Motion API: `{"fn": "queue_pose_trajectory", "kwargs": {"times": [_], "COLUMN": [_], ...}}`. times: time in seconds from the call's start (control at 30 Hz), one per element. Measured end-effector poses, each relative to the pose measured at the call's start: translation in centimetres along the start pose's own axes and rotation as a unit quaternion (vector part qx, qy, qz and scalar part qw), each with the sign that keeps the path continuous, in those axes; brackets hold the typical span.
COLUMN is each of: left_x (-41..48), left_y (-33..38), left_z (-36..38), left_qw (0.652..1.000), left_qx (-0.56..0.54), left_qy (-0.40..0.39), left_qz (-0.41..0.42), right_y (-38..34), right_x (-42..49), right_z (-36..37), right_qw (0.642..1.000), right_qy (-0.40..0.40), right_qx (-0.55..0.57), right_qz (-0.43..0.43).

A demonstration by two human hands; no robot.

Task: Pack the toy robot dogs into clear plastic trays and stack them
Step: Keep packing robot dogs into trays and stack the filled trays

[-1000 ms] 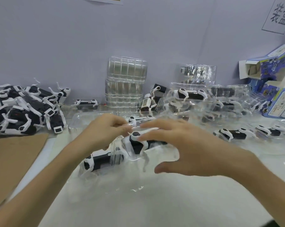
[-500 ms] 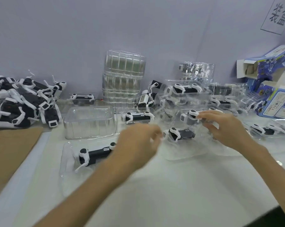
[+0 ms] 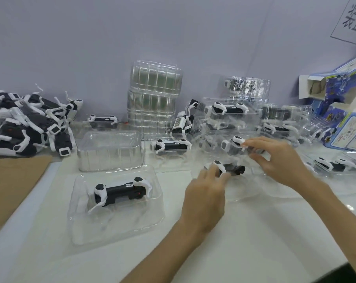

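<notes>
A black-and-white toy robot dog (image 3: 233, 169) lies in a clear plastic tray (image 3: 244, 193) on the white table right of centre. My left hand (image 3: 205, 193) reaches over that tray and its fingertips touch the dog's white front end. Just behind, my right hand (image 3: 275, 158) pinches between thumb and fingers a second clear tray holding a dog (image 3: 232, 148), against the stack of packed trays (image 3: 230, 111). Another packed tray (image 3: 115, 231) with its dog (image 3: 120, 190) sits at front left.
A pile of loose toy dogs (image 3: 26, 123) lies at far left beside brown cardboard (image 3: 9, 186). An empty clear tray (image 3: 109, 150) and a tall stack of empty trays (image 3: 154, 99) stand at the back. Blue printed boxes (image 3: 346, 119) and more packed trays (image 3: 328, 166) crowd the right.
My left hand has moved right and forward onto the dog in the near tray. My right hand stays on the tray by the stack, its thumb now under it.
</notes>
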State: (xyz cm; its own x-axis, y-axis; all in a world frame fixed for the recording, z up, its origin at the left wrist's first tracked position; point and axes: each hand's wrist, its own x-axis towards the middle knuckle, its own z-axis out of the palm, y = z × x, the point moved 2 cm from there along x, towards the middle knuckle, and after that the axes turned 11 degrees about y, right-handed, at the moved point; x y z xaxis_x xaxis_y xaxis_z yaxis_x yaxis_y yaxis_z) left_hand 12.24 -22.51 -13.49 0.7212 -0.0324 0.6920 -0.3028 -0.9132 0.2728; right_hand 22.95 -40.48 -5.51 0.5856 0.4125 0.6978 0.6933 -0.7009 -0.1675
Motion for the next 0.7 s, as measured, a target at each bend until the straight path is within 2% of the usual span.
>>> {"fn": "queue_pose_trajectory", "kwargs": {"times": [0.03,0.1,0.17,0.37,0.57,0.7], "left_x": [0.1,0.4,0.1,-1.2,-1.0,-0.9], "left_y": [-0.5,-1.7,-2.0,-1.4,0.1,0.0], "left_z": [0.0,0.6,1.6,2.2,2.4,2.3], "left_qw": [0.998,0.987,0.971,0.96,0.954,0.95], "left_qx": [-0.002,-0.032,-0.105,-0.179,-0.201,-0.219], "left_qy": [0.016,-0.026,-0.068,-0.025,-0.02,-0.043], "left_qz": [-0.06,-0.154,-0.203,-0.215,-0.221,-0.219], "right_y": [-0.2,-0.4,-0.5,-1.2,-1.7,-1.3], "right_x": [-0.1,-0.3,-0.3,-1.6,-1.9,-2.2], "right_z": [0.0,-0.1,-0.2,0.2,-0.1,-0.1], "right_qw": [1.0,1.0,1.0,1.0,1.0,0.999], "right_qy": [0.0,-0.001,-0.004,-0.006,-0.01,-0.044], "right_qx": [0.0,0.004,0.011,0.005,0.014,0.003], "right_qz": [-0.002,-0.002,0.001,0.013,0.021,0.027]}}
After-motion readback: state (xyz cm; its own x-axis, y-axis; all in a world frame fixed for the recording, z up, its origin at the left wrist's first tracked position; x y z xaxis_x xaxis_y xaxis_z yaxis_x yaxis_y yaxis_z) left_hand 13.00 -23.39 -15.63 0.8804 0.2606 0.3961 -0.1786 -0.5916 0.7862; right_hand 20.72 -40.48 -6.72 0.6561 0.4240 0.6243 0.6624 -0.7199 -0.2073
